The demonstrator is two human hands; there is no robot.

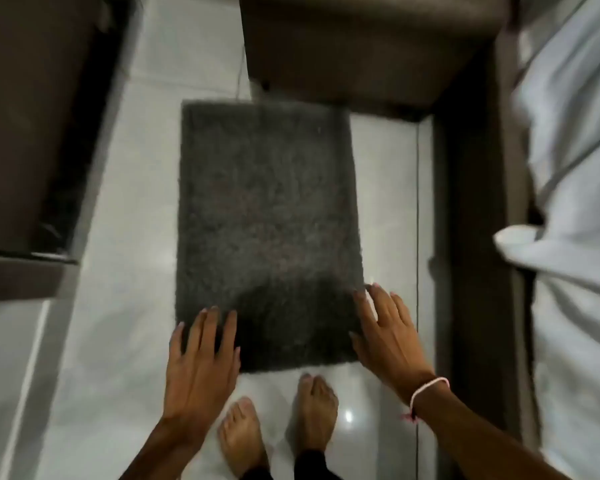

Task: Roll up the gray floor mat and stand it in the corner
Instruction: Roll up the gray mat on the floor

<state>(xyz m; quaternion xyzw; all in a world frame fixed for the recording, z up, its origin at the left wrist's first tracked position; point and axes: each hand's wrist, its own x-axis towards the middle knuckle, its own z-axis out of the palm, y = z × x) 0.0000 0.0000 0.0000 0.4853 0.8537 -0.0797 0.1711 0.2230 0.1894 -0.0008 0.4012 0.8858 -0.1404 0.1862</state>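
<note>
We see the gray mat [269, 216] lying flat on the white tile floor [125, 237]. It is not rolled at all. Its fuzzy side faces up. The far end of the mat sits right by the bottom of a brown box seat [361, 46], and the near end is just in front of two bare feet [281, 427].

Our left hand [200, 368] is at the near left corner of the mat. The fingers are spread wide and flat, and they lie over the mat's edge. It holds nothing. Our right hand [388, 334] is at the near right side of the mat. Its fingers are spread wide too, with the tips at the mat's right edge. It holds nothing either. We cannot tell if the hands press down on the mat or only float just over it. A thin pink band [426, 389] goes around the right wrist.

On the right is a dark bed frame [475, 237] with a pale sheet [575, 168] on top. On the left is a dark brown cupboard [25, 116].
</note>
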